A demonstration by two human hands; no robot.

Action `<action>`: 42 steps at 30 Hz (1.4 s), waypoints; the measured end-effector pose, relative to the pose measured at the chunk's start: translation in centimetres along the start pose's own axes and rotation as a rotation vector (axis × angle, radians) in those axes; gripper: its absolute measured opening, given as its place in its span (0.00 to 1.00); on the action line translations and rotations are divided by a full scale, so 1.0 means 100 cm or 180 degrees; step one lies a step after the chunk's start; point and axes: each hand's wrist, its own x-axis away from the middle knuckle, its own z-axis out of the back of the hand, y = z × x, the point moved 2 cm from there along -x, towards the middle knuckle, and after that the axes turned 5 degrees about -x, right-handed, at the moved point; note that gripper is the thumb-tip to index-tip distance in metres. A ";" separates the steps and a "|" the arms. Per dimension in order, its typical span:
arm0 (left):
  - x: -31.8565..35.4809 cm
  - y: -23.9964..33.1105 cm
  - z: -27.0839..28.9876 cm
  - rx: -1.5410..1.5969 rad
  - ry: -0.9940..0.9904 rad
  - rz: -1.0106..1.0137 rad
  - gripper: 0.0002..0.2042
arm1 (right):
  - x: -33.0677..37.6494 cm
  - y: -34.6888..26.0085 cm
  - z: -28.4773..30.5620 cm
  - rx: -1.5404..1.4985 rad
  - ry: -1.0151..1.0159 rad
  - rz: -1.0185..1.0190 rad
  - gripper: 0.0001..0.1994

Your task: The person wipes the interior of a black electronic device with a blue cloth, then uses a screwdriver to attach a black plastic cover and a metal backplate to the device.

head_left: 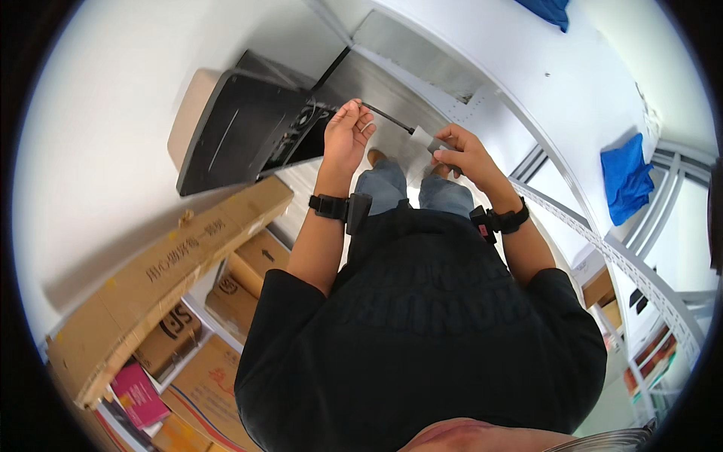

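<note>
A grey, cylindrical hand tool with a long, thin, dark shaft is held between the two hands, above the pale floor and in front of the blue-jeaned legs. The right hand has its fingers clamped around the grey body; the left hand pinches the far end of the shaft between thumb and forefinger, its other fingers loosely curled. The shaft slopes up and leftward from the body. A black strap sits on each wrist.

Near the left hand stands a large, black, box-shaped unit with a beige outer side. Nearer the person, a long, brown cardboard box lies across smaller cartons. At right, a crumpled blue cloth rests on a white counter.
</note>
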 end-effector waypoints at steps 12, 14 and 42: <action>0.075 0.022 0.104 0.0818 0.0367 -0.0357 0.06 | -0.018 0.021 -0.107 0.0485 -0.0438 -0.0055 0.11; 0.084 0.027 0.123 0.0837 0.0372 -0.0381 0.06 | -0.019 0.025 -0.128 0.0458 -0.0481 -0.0155 0.11; 0.100 0.044 0.412 0.0271 0.1095 0.0556 0.08 | -0.104 0.233 -0.374 0.0542 0.0280 -0.0375 0.18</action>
